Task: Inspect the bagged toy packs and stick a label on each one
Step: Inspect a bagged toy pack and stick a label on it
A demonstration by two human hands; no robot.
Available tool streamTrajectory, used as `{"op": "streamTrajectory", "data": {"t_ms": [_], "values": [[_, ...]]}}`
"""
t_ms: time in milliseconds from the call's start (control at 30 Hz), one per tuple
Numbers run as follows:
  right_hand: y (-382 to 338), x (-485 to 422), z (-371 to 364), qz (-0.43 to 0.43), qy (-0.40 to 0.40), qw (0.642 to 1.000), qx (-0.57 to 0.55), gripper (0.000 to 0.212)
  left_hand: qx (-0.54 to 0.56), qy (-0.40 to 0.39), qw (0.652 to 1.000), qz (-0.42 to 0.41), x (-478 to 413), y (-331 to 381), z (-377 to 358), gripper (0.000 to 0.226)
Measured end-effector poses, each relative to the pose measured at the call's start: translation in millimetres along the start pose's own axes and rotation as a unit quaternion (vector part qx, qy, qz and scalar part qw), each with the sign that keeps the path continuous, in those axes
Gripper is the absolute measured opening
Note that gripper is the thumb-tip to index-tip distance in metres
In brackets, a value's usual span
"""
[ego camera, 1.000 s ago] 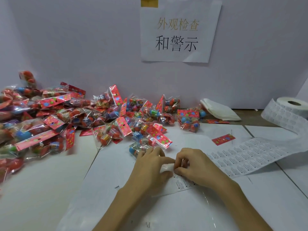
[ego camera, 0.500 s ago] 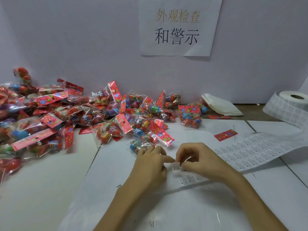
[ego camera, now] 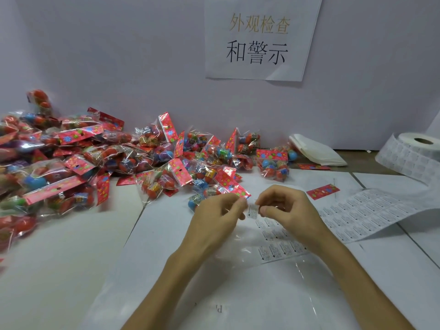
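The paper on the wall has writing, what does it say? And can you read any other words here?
"外观检查", faint gold, top line of the wall sign.
"和警示", black, its lower line.
"P", then blur, upside down on the table sheet.
Label strip and the label between both hands: print too small to read.
Toy packs: no readable words.

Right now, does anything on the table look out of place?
Yes. One red header card lies alone by the label strip, with no bag. Another loose card lies near the white bags. The packs are heaped untidily.
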State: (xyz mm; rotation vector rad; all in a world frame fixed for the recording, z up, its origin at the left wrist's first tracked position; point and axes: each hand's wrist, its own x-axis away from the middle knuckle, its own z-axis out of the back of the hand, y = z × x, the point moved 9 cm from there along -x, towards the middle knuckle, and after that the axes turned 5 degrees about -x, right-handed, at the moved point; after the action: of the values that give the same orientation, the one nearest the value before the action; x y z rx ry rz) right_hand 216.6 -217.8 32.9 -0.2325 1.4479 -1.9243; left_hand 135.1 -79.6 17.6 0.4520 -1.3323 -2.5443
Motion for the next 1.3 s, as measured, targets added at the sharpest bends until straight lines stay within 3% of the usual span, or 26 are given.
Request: {"op": "streamTrajectory", "data": {"t_ms": [167, 367, 500, 833, 967, 1067, 1200, 1300], "values": [[1, -1, -1, 0.007, 0.009, 1.0, -0.007, 0.022, 0.018, -0.006, 1.0, -0.003, -4, -1, -2, 0.008], [8, -2, 0, -0.007, 0.041, 0.999, -0.017, 0.027, 0.048, 0.015, 0.999, -0.011, -5, 2, 4, 0.006], [5, -2, 4, 0.003, 0.063, 0.998, -0.01, 0.011, 0.046, 0.033, 0.998, -0.028, -5, 6, 8, 0.011], [-2, 1, 3, 0.013, 0.078, 0.997, 0.006, 0.009, 0.034, 0.029, 0.999, -0.021, -6, 3, 7, 0.024], [-3, 2, 3, 0.021, 0.095, 0.995, 0.019, 0.007, -0.069, 0.104, 0.992, -0.033, -8, -7, 17, 0.051], [-2, 2, 6, 0.018, 0.109, 0.994, 0.008, 0.006, -0.215, 0.184, 0.958, 0.051, -11, -34, 45, 0.06], [2, 2, 8, 0.008, 0.123, 0.992, 0.011, 0.009, -0.288, 0.142, 0.932, 0.171, -12, -73, 61, 0.054], [8, 2, 9, -0.016, 0.13, 0.991, 0.009, 0.013, -0.294, 0.12, 0.931, 0.177, -12, -76, 59, 0.044]]}}
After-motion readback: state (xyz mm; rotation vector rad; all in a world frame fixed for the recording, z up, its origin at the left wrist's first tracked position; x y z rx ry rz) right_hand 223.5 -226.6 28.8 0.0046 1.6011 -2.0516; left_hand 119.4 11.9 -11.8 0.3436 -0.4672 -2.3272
